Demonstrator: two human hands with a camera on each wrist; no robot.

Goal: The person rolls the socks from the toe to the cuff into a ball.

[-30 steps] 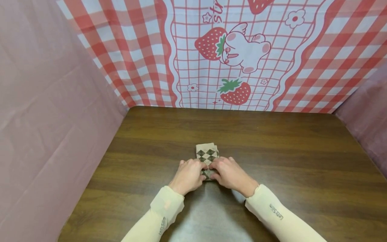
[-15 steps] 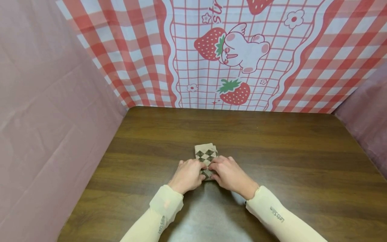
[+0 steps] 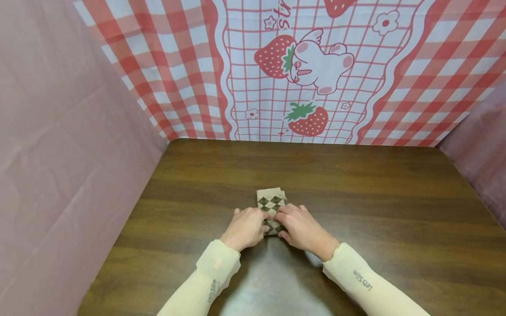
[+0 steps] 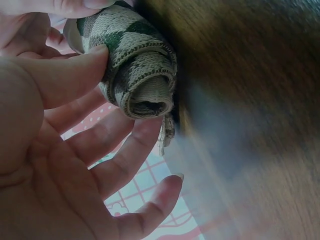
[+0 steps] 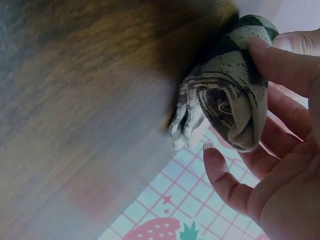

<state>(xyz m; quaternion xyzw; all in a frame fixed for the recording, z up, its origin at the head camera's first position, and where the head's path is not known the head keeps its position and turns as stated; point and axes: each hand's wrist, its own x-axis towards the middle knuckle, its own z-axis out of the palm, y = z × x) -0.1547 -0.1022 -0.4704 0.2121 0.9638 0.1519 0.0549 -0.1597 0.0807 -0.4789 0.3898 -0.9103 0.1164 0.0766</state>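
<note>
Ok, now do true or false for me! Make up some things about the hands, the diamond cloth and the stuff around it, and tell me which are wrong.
1. The left hand and the right hand both hold the diamond cloth. True.

2. The diamond cloth is completely rolled up. False: a flat part sticks out on the side away from the person.

3. The sleeves are pale. True.

4. The table is bright blue. False: the table is brown with a wood grain.

5. The backdrop has strawberries printed on it. True.

6. The left hand lies flat on the table, away from the diamond cloth. False: its thumb and fingers grip the diamond cloth.
</note>
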